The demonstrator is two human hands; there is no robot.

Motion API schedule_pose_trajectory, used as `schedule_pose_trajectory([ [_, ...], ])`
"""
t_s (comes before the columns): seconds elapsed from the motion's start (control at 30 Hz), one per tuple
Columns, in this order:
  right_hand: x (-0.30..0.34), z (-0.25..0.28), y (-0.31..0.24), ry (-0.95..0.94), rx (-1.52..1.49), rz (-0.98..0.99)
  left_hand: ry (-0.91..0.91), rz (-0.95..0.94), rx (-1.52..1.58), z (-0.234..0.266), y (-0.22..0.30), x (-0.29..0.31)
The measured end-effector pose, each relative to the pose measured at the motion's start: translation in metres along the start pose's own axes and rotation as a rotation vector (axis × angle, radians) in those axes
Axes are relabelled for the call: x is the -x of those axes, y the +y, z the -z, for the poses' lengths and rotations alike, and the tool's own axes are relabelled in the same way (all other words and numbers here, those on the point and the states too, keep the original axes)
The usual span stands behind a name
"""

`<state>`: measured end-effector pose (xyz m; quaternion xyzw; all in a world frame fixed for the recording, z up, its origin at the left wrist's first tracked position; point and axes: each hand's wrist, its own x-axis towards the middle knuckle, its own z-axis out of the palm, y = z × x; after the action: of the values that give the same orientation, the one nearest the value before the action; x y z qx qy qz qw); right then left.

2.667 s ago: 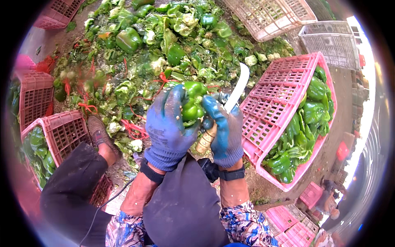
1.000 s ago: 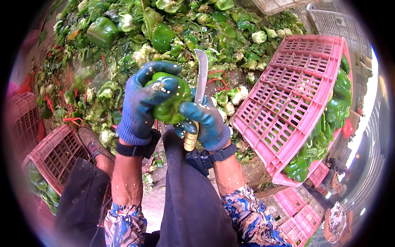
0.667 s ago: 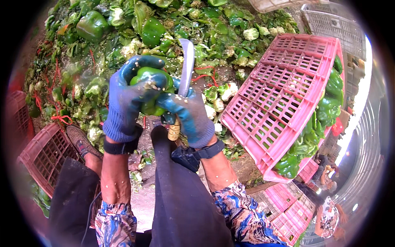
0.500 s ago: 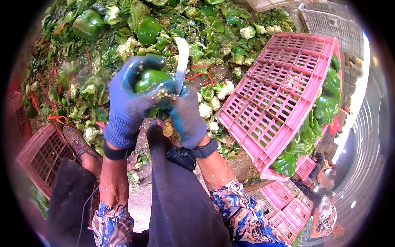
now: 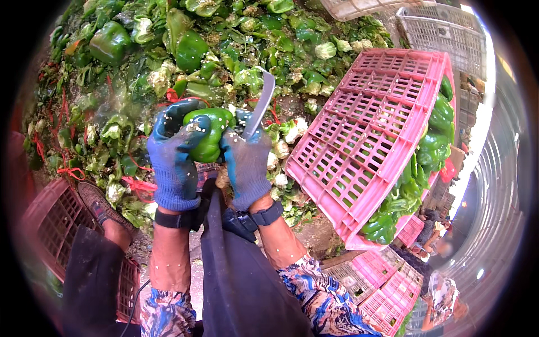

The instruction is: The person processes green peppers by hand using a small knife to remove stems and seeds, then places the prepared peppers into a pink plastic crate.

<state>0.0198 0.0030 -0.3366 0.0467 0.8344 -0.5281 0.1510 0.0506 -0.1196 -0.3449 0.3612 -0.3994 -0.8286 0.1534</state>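
Note:
Between my two gloved hands is a green bell pepper (image 5: 209, 133). My left hand (image 5: 178, 143), in a blue and purple glove, is closed around its left side, the thumb lying across the front. My right hand (image 5: 245, 154), in a matching glove, grips a knife (image 5: 261, 104) whose curved blade points up and away from me. The fingers of the right hand sit close against the pepper's right side. The knife's handle is mostly hidden in that hand.
A pile of pepper scraps and cores (image 5: 224, 50) covers the ground ahead. At right a tilted pink crate (image 5: 365, 135) holds green peppers (image 5: 433, 146). Another pink crate (image 5: 53, 224) stands at left, pale crates (image 5: 443, 36) at the far right. A person (image 5: 443, 295) is at lower right.
The pepper has turned and more of it shows between the hands. The knife blade now leans right, where it stood nearly upright against the pepper. Both hands have shifted slightly downward.

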Motion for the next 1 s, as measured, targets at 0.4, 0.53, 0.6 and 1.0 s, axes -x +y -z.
schedule_pose_trajectory([
  [0.4,-0.013,-0.004,0.016,-0.071,-0.01,-0.157,-0.011,-0.064,0.118,0.023,0.024,0.001],
  [0.53,-0.015,0.015,0.012,-0.095,-0.607,-0.366,0.034,0.077,0.181,0.041,0.014,-0.005],
  [0.6,-0.022,0.037,0.02,-0.146,-0.733,-0.426,-0.111,0.176,0.373,0.054,0.008,-0.011],
  [1.0,-0.013,0.131,-0.145,-0.096,-0.618,-0.119,-0.091,0.467,0.368,0.076,0.023,0.004],
])
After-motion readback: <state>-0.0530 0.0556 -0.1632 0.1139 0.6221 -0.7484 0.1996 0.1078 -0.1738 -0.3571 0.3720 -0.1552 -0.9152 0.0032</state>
